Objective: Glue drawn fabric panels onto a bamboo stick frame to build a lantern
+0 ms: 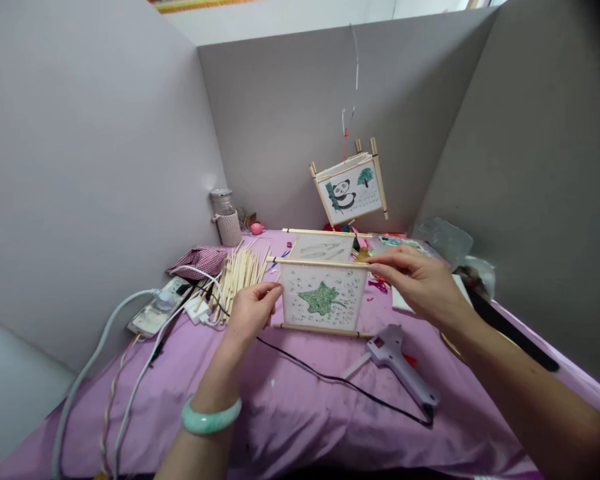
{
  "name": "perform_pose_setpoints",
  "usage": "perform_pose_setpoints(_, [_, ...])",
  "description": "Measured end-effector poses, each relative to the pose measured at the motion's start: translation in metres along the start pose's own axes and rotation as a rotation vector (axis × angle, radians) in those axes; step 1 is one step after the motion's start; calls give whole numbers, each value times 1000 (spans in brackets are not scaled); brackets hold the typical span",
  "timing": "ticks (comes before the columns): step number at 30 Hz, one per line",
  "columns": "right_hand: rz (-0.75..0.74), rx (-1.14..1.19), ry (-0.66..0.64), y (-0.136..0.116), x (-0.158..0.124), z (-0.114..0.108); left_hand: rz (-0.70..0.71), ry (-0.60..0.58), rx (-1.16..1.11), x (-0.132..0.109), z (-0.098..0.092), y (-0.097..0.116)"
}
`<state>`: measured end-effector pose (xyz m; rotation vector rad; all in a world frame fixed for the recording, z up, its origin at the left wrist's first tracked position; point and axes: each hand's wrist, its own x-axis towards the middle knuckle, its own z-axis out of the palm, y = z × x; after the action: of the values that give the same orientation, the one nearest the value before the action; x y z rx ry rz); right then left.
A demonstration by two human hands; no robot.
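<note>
A stick-framed panel [325,297] with a green leaf drawing stands upright over the purple cloth. My left hand [254,308] pinches its left edge, a green bangle on the wrist. At the upper right corner, my right hand [411,275] has thumb and fingers closed on the end of the top stick. Just behind it is another framed panel [323,248] with grey feather-like drawings; whether the two are joined I cannot tell. In front, to the right, a pale purple glue gun [397,367] lies on the cloth.
A panda lantern [353,190] hangs from a wire at the back. Loose sticks [243,277], a power strip [160,308] with cables and a jar [226,219] are at the left. A black cable crosses the front; plastic bags [445,241] lie right.
</note>
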<state>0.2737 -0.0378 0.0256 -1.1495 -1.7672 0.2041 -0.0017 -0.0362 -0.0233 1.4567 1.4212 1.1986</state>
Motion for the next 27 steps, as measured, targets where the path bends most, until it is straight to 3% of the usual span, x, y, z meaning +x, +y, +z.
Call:
perform_pose_setpoints(10, [-17,10,-47,-2,-1,-1,-8,3,7,1,0,-1])
perform_pose_setpoints(18, [190,140,-19,2,-10,-6,-26,3,-13,1,-1,-3])
perform_pose_setpoints(27, [128,199,-6,4,-7,-2,-43,28,16,0,-1,-2])
